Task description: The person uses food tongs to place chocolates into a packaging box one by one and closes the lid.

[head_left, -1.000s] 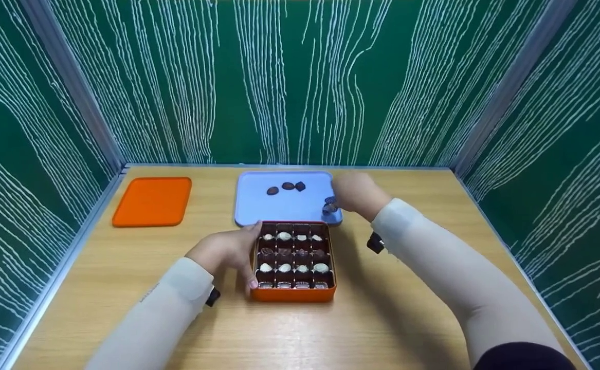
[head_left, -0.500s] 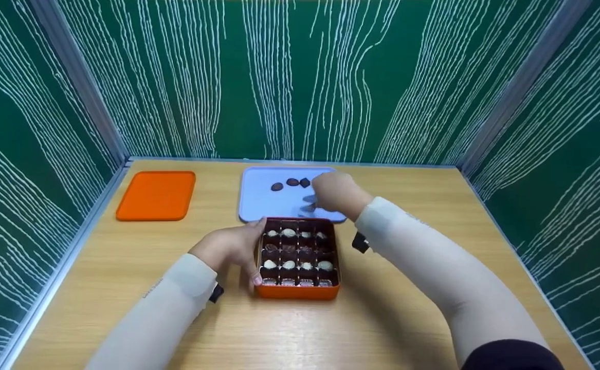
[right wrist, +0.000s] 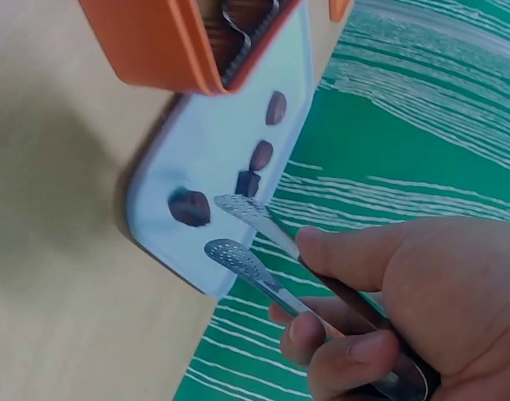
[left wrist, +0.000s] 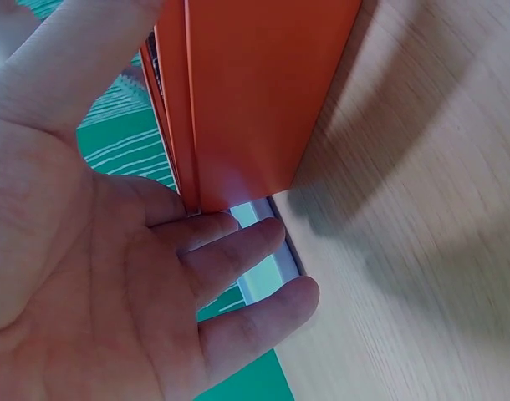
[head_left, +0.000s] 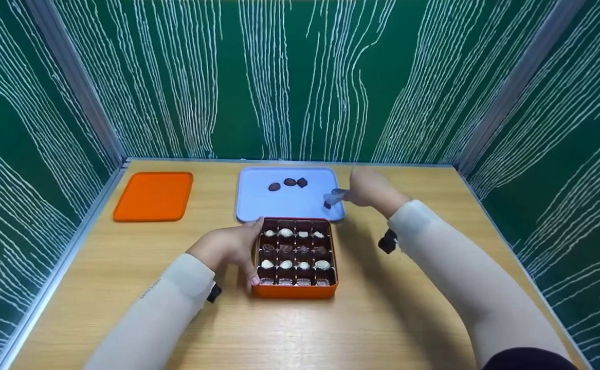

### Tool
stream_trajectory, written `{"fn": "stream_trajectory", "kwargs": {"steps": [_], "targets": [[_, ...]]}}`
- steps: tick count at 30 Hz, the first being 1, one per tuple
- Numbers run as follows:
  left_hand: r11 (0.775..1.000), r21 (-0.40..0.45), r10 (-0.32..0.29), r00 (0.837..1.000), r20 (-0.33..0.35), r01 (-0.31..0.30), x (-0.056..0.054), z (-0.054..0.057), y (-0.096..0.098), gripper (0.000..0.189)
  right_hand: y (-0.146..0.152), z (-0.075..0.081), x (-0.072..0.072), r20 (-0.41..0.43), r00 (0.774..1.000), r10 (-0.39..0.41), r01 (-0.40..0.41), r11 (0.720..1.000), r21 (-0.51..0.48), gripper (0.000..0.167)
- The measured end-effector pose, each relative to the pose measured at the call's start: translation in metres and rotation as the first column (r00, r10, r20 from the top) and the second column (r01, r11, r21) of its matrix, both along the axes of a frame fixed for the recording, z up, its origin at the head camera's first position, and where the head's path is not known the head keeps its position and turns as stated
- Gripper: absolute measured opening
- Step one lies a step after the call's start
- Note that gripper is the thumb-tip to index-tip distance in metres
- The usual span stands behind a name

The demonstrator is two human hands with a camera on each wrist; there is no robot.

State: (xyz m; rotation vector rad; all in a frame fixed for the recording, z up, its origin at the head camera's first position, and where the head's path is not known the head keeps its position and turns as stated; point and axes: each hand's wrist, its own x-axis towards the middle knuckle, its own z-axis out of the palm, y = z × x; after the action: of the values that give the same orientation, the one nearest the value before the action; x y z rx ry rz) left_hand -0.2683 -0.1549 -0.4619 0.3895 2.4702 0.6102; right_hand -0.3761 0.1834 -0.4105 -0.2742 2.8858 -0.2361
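Note:
My right hand (head_left: 374,192) grips metal tongs (right wrist: 238,257), whose perforated tips stand apart with nothing between them. Close beside those tips, a dark chocolate (right wrist: 189,209) lies on the light blue tray (head_left: 269,208). Farther back on this tray are three more dark chocolates (head_left: 289,182). In front of it stands an orange box of chocolates (head_left: 294,292), its divided insert showing rows of white and dark pieces and glossy liner in the front row. My left hand (head_left: 230,251) holds the box's left side, thumb at the near corner and fingers at the far one.
An orange tray or lid (head_left: 153,196) lies flat at the back left of the wooden table (head_left: 212,334). Green walls (head_left: 330,77) with white wavy lines enclose the table behind and on both sides. The box's far edge overlaps the blue tray's front in the head view.
My right hand and the tongs moved left over the blue tray, then back to the right. The chocolate by the tongs now shows clear of their tips. My left hand stays on the box.

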Motion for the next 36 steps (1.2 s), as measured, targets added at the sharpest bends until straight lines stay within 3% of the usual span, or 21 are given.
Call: {"fn": "stream_trajectory", "kwargs": {"steps": [5,9,13,16,19,26,36], "targets": [[1.000,-0.006,-0.005,1.000,-0.001,0.005,0.000,-0.002,0.001,0.171,-0.006,-0.013,0.005,-0.030,0.999,0.029,-0.027,0.998,0.060,0.055],[1.000,-0.010,-0.008,1.000,0.001,0.008,0.001,-0.003,0.003,0.172,-0.007,-0.018,0.004,-0.032,0.999,0.044,-0.041,0.996,0.085,0.063],[1.000,-0.006,0.000,1.000,0.002,0.000,0.000,-0.004,0.003,0.172,0.000,-0.020,-0.002,0.050,0.997,0.054,-0.052,0.997,-0.055,0.060],[1.000,-0.006,0.004,1.000,0.006,-0.004,0.000,-0.003,0.004,0.173,0.008,-0.022,-0.006,0.127,0.990,0.054,-0.031,0.984,-0.178,0.053],[1.000,-0.014,0.004,1.000,0.010,-0.004,0.000,-0.001,0.004,0.173,0.015,-0.025,-0.009,0.162,0.987,0.025,0.009,0.979,-0.206,0.053],[1.000,-0.030,0.005,1.000,0.004,-0.005,0.001,0.001,0.003,0.172,0.021,-0.025,-0.008,0.064,0.997,-0.031,0.037,0.994,-0.101,0.050],[1.000,-0.016,-0.007,1.000,0.006,0.007,-0.001,0.001,0.003,0.171,-0.003,-0.026,0.003,-0.072,0.991,0.111,-0.110,0.994,0.018,0.031]]}}
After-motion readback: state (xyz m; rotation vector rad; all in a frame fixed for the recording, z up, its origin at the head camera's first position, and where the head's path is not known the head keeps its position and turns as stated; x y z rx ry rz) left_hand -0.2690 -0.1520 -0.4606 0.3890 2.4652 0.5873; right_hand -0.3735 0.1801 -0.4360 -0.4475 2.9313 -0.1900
